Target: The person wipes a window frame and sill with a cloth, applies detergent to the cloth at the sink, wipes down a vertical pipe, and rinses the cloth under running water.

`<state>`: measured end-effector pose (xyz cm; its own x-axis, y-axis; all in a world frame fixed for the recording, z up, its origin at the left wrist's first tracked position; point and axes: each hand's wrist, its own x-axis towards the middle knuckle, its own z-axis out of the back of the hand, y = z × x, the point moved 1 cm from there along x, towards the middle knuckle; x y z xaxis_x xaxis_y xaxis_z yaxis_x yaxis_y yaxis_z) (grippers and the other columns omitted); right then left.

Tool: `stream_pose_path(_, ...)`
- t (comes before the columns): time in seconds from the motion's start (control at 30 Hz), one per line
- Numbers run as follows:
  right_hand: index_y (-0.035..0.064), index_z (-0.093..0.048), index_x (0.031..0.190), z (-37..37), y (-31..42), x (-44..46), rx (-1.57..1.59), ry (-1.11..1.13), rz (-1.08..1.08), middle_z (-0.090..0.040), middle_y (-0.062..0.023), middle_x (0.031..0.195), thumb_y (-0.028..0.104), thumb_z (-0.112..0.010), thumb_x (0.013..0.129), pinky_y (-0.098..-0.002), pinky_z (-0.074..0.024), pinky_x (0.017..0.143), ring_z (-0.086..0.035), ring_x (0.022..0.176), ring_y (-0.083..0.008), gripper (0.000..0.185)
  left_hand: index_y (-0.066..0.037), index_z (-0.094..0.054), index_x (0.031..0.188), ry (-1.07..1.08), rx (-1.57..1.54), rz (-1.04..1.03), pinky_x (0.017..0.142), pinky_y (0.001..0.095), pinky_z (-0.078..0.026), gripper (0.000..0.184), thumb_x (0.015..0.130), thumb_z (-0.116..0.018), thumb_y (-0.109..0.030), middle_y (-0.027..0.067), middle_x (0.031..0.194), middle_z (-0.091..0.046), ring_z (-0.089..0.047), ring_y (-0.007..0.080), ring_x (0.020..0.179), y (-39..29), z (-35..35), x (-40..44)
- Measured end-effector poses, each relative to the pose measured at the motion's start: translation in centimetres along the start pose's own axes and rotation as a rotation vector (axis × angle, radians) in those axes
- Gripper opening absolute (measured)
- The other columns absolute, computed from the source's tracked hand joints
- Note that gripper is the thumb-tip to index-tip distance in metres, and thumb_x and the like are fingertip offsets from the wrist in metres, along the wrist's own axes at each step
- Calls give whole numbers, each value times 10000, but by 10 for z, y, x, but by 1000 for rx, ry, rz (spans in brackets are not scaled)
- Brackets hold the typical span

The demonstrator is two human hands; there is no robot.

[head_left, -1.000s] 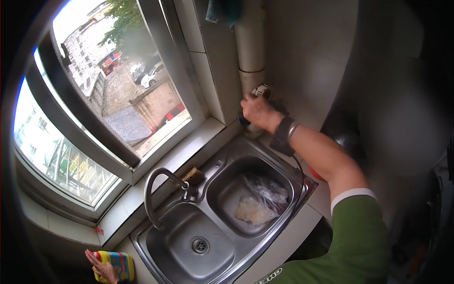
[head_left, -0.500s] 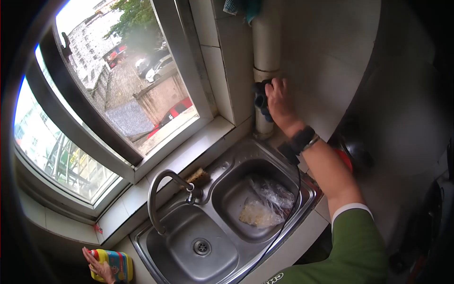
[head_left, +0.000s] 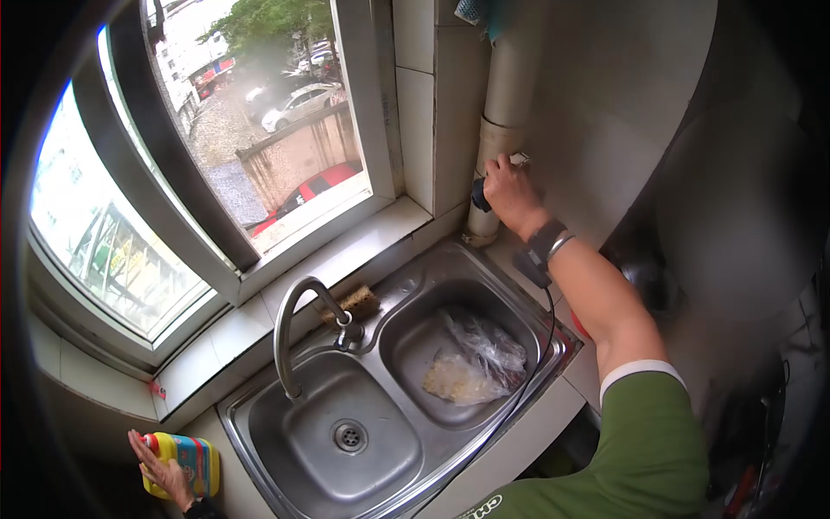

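My left hand [head_left: 162, 470] is at the lower left, its fingers stretched out in front of a yellow jug [head_left: 206, 465] with a red cap and a blue label. Whether the palm touches the jug I cannot tell. At the upper right, my right hand [head_left: 515, 195] is raised beside a cream-coloured pipe [head_left: 504, 99], its fingers curled. A dark, lumpy object [head_left: 479, 195] pokes out under those fingers; most of it is hidden. Just above the fingertips a small whitish piece [head_left: 519, 158] shows against the wall.
A double steel sink [head_left: 402, 381] lies below, with a curved faucet [head_left: 284, 333]. Clear plastic bags [head_left: 475, 363] sit in the right basin. A brown sponge [head_left: 360, 302] rests behind the faucet. A black cable [head_left: 519, 398] runs from the right wrist across the sink. A window [head_left: 251, 130] stands behind.
The view has shifted slightly. My right hand has turned and less of the dark object shows; the whitish piece is now visible. My left hand remains by the jug.
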<state>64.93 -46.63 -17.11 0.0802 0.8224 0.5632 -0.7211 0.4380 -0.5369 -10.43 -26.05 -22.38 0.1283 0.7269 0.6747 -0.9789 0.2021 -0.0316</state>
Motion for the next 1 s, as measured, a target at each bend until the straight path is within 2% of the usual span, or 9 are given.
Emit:
stream_pose_path(0.17,-5,-616,763,5,-15,-12,27,-222,-206,-513,-106,900,61,-557,730,-310,-550,655,-521,929,-266,94,-242,-162,1466,1,-20,-14,1087,527,-94,929,611,-416,18,-29,1508,-212,-230,209,1382,1,0,-1)
stream_pose_path(0.3,-27,-594,843,-6,-31,2,64,-119,-348,-508,-120,913,39,-531,755,-314,-562,640,-527,931,-285,127,-253,-161,1465,-5,5,-10,1084,531,-105,929,615,-418,18,-27,1506,-216,-239,209,1378,0,0,-1)
stream_pose_path(0.43,-28,-634,765,19,-24,5,-13,0,-175,-526,-113,910,32,-541,760,-315,-566,626,-540,941,-272,112,-258,-162,1465,1,-16,-2,1084,532,-105,924,621,-417,19,-35,1507,-213,-243,204,1376,3,-4,-1)
stream_pose_path(0.6,-17,-684,927,22,-11,28,-257,280,-45,-604,-147,962,105,-569,762,-387,-561,613,-568,938,-298,236,-266,-171,1459,22,-28,10,1079,545,-109,911,635,-430,22,-50,1511,-196,-246,207,1373,1,2,-2)
stream_pose_path(0.7,-2,-687,940,24,-5,31,-258,301,-69,-614,-143,961,113,-564,764,-387,-556,593,-558,961,-295,243,-253,-172,1463,46,-30,22,1084,530,-105,925,620,-430,28,-51,1511,-195,-238,190,1378,2,1,-3)
stream_pose_path(0.8,29,-695,928,30,-7,22,-300,298,74,-614,-105,947,126,-575,763,-380,-549,607,-544,973,-273,226,-244,-180,1461,49,-45,25,1088,524,-107,921,620,-432,34,-55,1511,-193,-241,189,1377,2,1,-1)
stream_pose_path(0.9,58,-702,811,34,-8,8,-202,216,107,-589,-53,897,113,-592,721,-307,-538,672,-529,996,-230,152,-236,-188,1458,58,-47,32,1091,518,-109,918,617,-438,32,-52,1510,-198,-244,187,1375,-1,5,-2)
stream_pose_path(0.93,73,-708,862,30,-4,2,-161,244,176,-610,-22,910,162,-583,758,-306,-522,697,-533,955,-230,185,-233,-191,1457,60,-47,30,1092,516,-110,917,615,-441,30,-50,1509,-201,-245,186,1374,-3,6,-1)
stream_pose_path(1.0,34,-701,839,1,9,-34,-73,235,149,-611,-53,915,99,-554,773,-311,-532,718,-519,1024,-234,174,-230,-195,1456,69,-45,14,1094,513,-106,918,611,-444,27,-45,1508,-205,-248,188,1373,3,2,-1)
